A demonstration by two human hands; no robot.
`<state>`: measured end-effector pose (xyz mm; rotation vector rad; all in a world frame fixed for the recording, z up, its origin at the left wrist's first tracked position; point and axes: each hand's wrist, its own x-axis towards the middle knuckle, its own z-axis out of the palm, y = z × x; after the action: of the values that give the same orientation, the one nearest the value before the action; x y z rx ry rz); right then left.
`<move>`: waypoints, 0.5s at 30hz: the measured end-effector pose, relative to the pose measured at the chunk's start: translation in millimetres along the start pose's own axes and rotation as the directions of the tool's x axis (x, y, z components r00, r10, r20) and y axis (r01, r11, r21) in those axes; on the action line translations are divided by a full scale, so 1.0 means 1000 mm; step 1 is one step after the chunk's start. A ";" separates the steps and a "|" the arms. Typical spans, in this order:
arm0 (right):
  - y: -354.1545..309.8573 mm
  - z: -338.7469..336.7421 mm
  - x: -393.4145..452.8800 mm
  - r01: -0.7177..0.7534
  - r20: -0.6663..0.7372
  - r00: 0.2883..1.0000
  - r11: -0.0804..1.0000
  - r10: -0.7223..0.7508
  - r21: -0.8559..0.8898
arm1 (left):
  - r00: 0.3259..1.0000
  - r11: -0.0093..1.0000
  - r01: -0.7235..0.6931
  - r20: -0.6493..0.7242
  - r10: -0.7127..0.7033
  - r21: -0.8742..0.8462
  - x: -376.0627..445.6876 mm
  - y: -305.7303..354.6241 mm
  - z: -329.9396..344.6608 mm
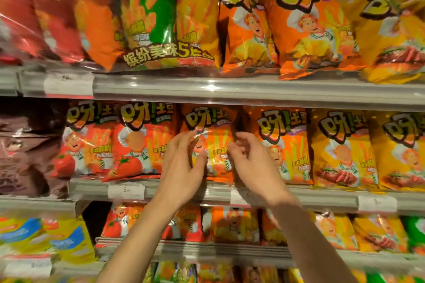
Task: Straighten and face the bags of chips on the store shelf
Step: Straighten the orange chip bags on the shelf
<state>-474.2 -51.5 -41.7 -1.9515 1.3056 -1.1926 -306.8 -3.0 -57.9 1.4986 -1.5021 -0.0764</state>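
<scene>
An orange chip bag [216,126] with a cartoon chef stands upright on the middle shelf [299,197], between red tomato bags [142,142] on its left and another orange bag [285,145] on its right. My left hand [184,167] lies against the orange bag's left side, fingers spread and nearly straight. My right hand [250,161] is at the bag's right edge, its fingers curled and pinching that edge. Both hands cover the bag's lower sides.
Yellow steak-flavour bags [340,147] fill the middle shelf's right end. The top shelf [207,89] carries large orange, yellow and multipack bags. Brown bags [30,145] sit at the far left. Lower shelves hold more small bags. Price tags line the shelf rails.
</scene>
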 end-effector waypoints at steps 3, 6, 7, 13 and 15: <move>-0.014 0.022 0.028 -0.089 -0.009 0.996 0.995 0.089 -0.039 | 0.992 0.996 0.080 0.097 -0.077 -0.029 0.012 -0.002 0.002; -0.017 0.034 0.039 -0.161 -0.034 0.986 0.983 0.165 0.090 | 0.992 0.992 0.104 0.077 -0.098 -0.071 0.018 -0.004 0.005; -0.017 0.037 0.040 -0.158 -0.071 0.983 0.975 0.171 0.158 | 0.995 0.991 0.090 0.040 -0.086 -0.098 0.018 -0.005 0.004; -0.018 0.040 0.039 -0.105 -0.197 0.964 0.937 0.178 0.334 | 0.989 0.964 0.057 -0.119 -0.090 -0.259 0.020 -0.018 -0.004; -0.018 0.041 0.040 -0.085 -0.205 0.965 0.932 0.166 0.352 | 0.987 0.957 0.055 -0.130 -0.095 -0.285 0.025 -0.018 -0.007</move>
<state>-424.2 -82.5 -32.0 -1.4948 1.2171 -1.5031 -283.3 -22.6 -51.3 1.3032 -1.2618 -0.2147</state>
